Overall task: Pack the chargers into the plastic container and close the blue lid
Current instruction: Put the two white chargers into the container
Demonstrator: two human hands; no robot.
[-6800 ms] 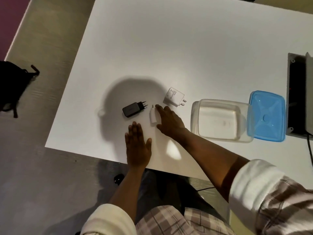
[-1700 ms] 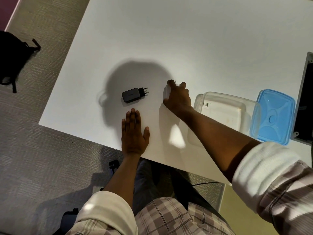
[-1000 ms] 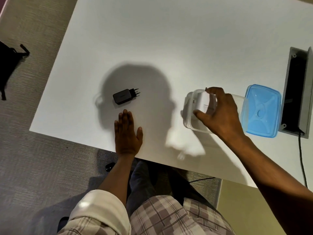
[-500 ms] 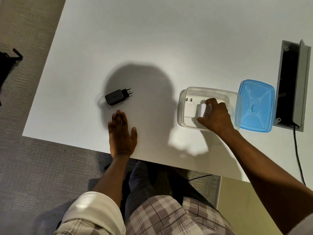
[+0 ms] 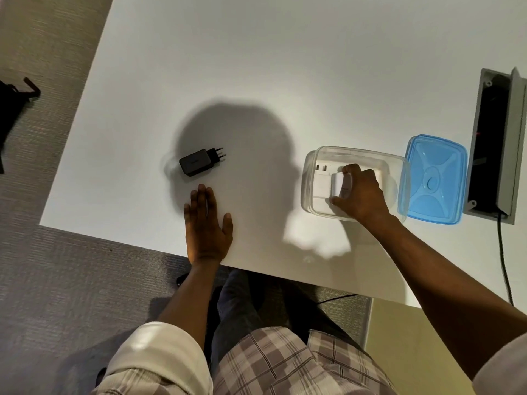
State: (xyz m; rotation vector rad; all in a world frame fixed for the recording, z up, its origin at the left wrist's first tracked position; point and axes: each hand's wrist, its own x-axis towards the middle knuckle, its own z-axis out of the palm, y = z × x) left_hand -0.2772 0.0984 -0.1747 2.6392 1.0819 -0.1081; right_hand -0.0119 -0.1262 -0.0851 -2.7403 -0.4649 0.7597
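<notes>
The clear plastic container (image 5: 309, 172) stands on the white table, right of centre. Inside it lies a flat white charger (image 5: 321, 183) with its prongs pointing away from me. My right hand (image 5: 360, 192) reaches into the container, fingers closed around a second, smaller white charger (image 5: 339, 185) that rests beside the first. The blue lid (image 5: 436, 178) lies flat on the table just right of the container. A black charger (image 5: 196, 165) sits on the table to the left, prongs pointing right. My left hand (image 5: 206, 226) lies flat and empty just below it.
A grey cable box (image 5: 497, 143) with a dark opening is set into the white table (image 5: 256, 67) at the far right, a black cable running down from it. The table's near edge crosses just behind my left wrist. A black bag (image 5: 11, 106) lies on the floor at left.
My right hand picked the white chargers off the table one after another and carried them into the container; it now holds the smaller one low inside. The left hand stayed flat.
</notes>
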